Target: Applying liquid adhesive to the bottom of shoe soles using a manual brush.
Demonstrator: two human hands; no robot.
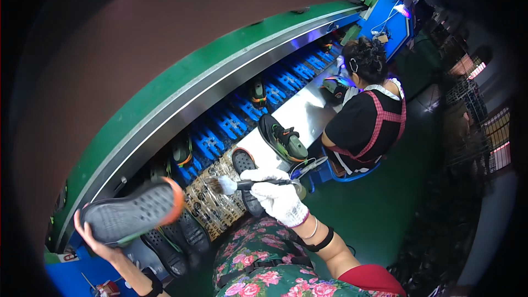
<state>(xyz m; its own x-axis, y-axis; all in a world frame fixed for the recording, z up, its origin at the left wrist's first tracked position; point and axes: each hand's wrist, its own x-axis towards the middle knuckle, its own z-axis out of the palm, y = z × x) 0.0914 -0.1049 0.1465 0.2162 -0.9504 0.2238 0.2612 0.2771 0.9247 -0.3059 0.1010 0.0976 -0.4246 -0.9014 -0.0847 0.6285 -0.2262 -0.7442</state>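
Left hand: bare, gripping the left end of the black sole (129,212) at its edge; call it left hand (99,248).
Black sole: right of that hand, held up, hole-dotted face toward us, orange at the far end; somewhat blurred.
Resting soles (193,232): right of and below the left hand, side by side.
Patterned cover (212,212): between our hands, over part of the bench (300,104).
Brush (229,185): bristles point left of the right hand, well apart from the black sole.
Loose sole (242,159): under the right hand, partly hidden.
Right hand (279,201): white-gloved, closed around the brush handle.
Shoe (283,138): just beyond the right hand.
Brushing tips: looks like brush work on the black sole. We'd steady it by the edge, fingers off the face, flatten the bristles lightly, stroke evenly into the rim, and keep drips off the loose sole.
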